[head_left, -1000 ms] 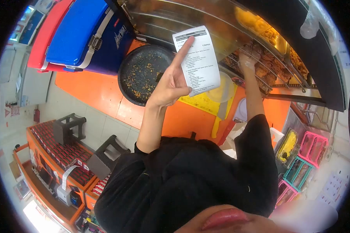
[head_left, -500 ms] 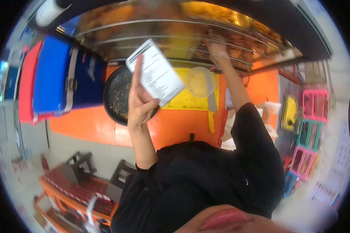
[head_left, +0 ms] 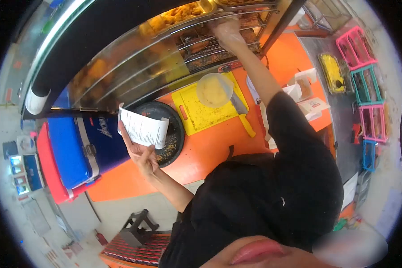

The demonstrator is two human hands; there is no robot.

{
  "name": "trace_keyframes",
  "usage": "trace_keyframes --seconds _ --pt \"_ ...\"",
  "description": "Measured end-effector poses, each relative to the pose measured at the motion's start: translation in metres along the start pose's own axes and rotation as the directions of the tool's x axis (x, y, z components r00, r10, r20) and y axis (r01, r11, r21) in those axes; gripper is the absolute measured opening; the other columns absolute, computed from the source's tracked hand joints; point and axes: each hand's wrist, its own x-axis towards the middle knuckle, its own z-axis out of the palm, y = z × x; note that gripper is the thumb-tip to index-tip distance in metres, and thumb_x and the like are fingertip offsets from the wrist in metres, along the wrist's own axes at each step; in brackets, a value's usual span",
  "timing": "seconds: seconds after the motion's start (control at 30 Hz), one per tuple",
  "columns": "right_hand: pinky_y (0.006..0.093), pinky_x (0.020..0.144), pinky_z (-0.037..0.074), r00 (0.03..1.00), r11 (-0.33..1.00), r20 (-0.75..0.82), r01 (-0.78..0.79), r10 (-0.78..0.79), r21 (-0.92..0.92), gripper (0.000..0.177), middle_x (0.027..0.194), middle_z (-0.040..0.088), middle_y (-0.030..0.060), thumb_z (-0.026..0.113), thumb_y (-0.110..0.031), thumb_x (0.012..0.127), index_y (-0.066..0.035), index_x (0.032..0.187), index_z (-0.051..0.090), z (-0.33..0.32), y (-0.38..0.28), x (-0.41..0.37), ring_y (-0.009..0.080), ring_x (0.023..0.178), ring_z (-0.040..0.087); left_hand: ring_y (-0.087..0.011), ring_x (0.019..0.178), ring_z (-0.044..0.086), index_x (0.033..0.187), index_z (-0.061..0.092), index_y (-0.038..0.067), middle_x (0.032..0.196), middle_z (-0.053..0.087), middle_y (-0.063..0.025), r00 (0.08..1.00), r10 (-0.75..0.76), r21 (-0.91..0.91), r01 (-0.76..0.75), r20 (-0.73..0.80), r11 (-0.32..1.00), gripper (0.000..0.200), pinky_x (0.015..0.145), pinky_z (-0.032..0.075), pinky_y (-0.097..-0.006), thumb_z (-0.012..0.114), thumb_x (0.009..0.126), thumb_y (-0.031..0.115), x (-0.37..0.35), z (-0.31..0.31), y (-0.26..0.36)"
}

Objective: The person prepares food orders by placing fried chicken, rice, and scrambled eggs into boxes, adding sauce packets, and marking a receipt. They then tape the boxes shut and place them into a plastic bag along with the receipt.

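Observation:
My left hand [head_left: 143, 157] is closed on a curling white receipt [head_left: 144, 127] covered with printed lines, held over a black round tray [head_left: 177, 145] with crumbs in it. Inside the glass food display case, my right hand [head_left: 229, 35], in a clear glove, reaches over a wire rack [head_left: 195, 56] with browned pieces of food. Its fingers are blurred, so I cannot make out whether they grip anything. Below the case lies a yellow cutting board [head_left: 193, 119]. On it are a round translucent container [head_left: 214, 90] and a knife [head_left: 245, 125] with a yellow handle.
A blue cooler box [head_left: 69, 154] stands at the left end of the orange counter [head_left: 205, 154]. Open paper boxes [head_left: 312, 107] sit at the right, before a yellow food tray [head_left: 332, 73] and colored baskets [head_left: 366, 85]. A dark stool [head_left: 138, 228] is below left.
The view has turned and shifted. My left hand, with the receipt, is lower and farther left in view. My right hand is still in the case, now over the upper rack area.

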Motion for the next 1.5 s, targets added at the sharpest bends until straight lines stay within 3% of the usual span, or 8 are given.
trace_keyframes --seconds 0.5,0.67,0.73,0.8,0.93,1.2,1.4,1.5 --pt "0.0394 0.089 0.045 0.918 0.966 0.346 -0.240 0.193 0.097 0.035 0.126 0.056 0.0189 0.057 -0.017 0.084 -0.003 0.117 0.058 0.022 0.010 0.014 0.0328 0.117 0.054 -0.0349 0.129 0.043 0.145 0.028 0.003 0.143 0.037 -0.0221 0.980 -0.012 0.060 0.025 -0.201 0.998 0.087 0.102 0.043 -0.0423 0.049 0.064 -0.020 -0.018 -0.020 0.011" --pt "0.0381 0.091 0.046 0.889 0.672 0.092 -0.404 0.449 0.621 0.059 0.120 0.059 0.0203 0.075 -0.023 0.076 0.002 0.122 0.048 -0.050 0.018 -0.049 0.0315 0.112 0.057 -0.0328 0.114 0.051 0.116 0.057 -0.001 0.117 0.055 -0.0172 0.860 0.511 1.000 0.008 0.005 -0.023 0.044 0.092 0.043 -0.0401 0.067 0.074 -0.002 0.033 -0.123 0.003" --pt "0.0382 0.089 0.048 0.871 0.567 0.133 -0.416 0.472 0.711 0.057 0.117 0.059 0.0184 0.074 -0.022 0.079 -0.001 0.125 0.047 -0.071 0.034 -0.095 0.0271 0.108 0.059 -0.0413 0.125 0.040 0.136 0.038 0.003 0.135 0.038 -0.0241 0.855 0.509 0.984 -0.010 0.100 -0.177 0.081 0.104 0.034 -0.0399 0.076 0.065 0.004 0.077 -0.139 0.010" --pt "0.0370 0.087 0.050 0.821 -0.493 0.543 -0.402 0.179 0.771 0.060 0.120 0.057 0.0149 0.075 -0.024 0.079 -0.005 0.127 0.046 -0.079 0.061 -0.152 0.0251 0.107 0.060 -0.0397 0.128 0.037 0.142 0.027 -0.001 0.138 0.038 -0.0249 0.871 0.412 0.958 -0.195 0.268 -0.212 0.098 0.107 0.033 -0.0443 0.080 0.060 0.001 0.129 -0.169 0.010" --pt "0.0386 0.091 0.051 0.891 -0.561 0.424 -0.271 0.162 0.782 0.073 0.125 0.055 0.0098 0.078 -0.025 0.075 -0.004 0.135 0.041 -0.143 0.128 -0.287 0.0249 0.112 0.057 -0.0317 0.105 0.055 0.133 0.030 -0.007 0.126 0.048 -0.0234 0.886 0.463 1.000 -0.030 0.030 -0.006 0.099 0.088 0.050 -0.0404 0.087 0.054 0.000 0.204 -0.224 -0.008" --pt "0.0361 0.082 0.052 0.076 -0.383 0.780 -0.839 0.621 0.387 0.061 0.113 0.061 0.0115 0.069 -0.004 0.073 -0.002 0.129 0.046 -0.191 0.260 -0.542 0.0227 0.103 0.060 -0.0430 0.099 0.052 0.116 0.046 -0.014 0.111 0.053 -0.0275 0.774 0.628 0.954 0.240 -0.077 -0.179 0.075 0.080 0.046 -0.0525 0.081 0.067 0.031 0.243 -0.268 -0.003" --pt "0.0318 0.082 0.052 0.325 -0.044 0.389 -0.717 0.862 0.696 0.035 0.099 0.065 0.0105 0.062 0.000 0.078 0.000 0.113 0.058 -0.069 0.288 -0.514 0.0209 0.094 0.063 -0.0387 0.114 0.047 0.132 0.037 -0.004 0.128 0.046 -0.0248 0.542 0.810 0.933 0.122 0.224 -0.339 0.077 0.089 0.046 -0.0484 0.075 0.074 0.029 0.246 -0.179 0.042" --pt "0.0360 0.075 0.052 -0.103 -0.404 0.406 -0.478 0.908 0.780 0.029 0.102 0.066 0.0122 0.053 -0.014 0.086 -0.001 0.112 0.061 -0.045 0.284 -0.486 0.0221 0.088 0.067 -0.0375 0.114 0.047 0.134 0.034 -0.003 0.130 0.044 -0.0241 0.635 0.752 0.983 -0.073 0.176 -0.168 0.078 0.090 0.046 -0.0482 0.074 0.074 0.025 0.235 -0.148 0.066"
